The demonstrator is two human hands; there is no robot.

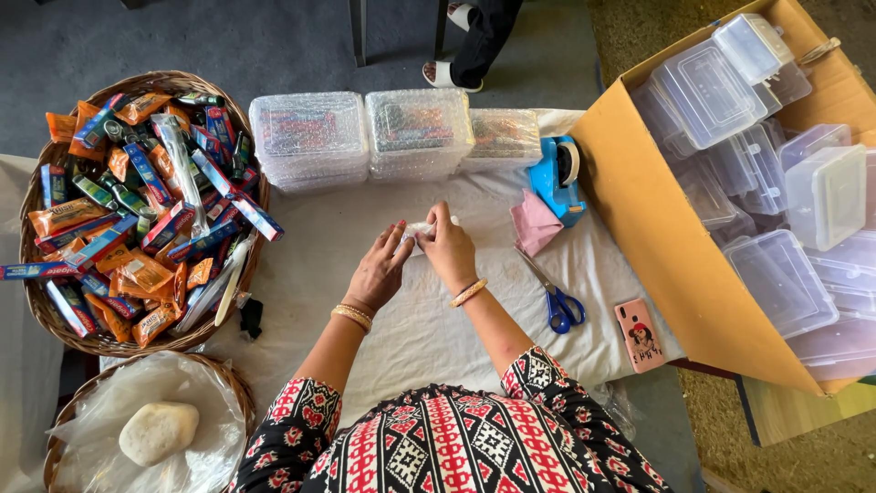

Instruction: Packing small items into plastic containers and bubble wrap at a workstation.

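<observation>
Near the middle of the white cloth (429,338), the left hand (379,271) and right hand (449,251) both pinch a small white packet (418,230), maybe a wrapped item. It could slip from the fingertips, or a sleeve could brush the scissors (555,299) off the right edge.

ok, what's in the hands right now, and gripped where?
Both hands hold one small white item: left hand pinches its left end, right hand its right side. What it is cannot be told.
</observation>
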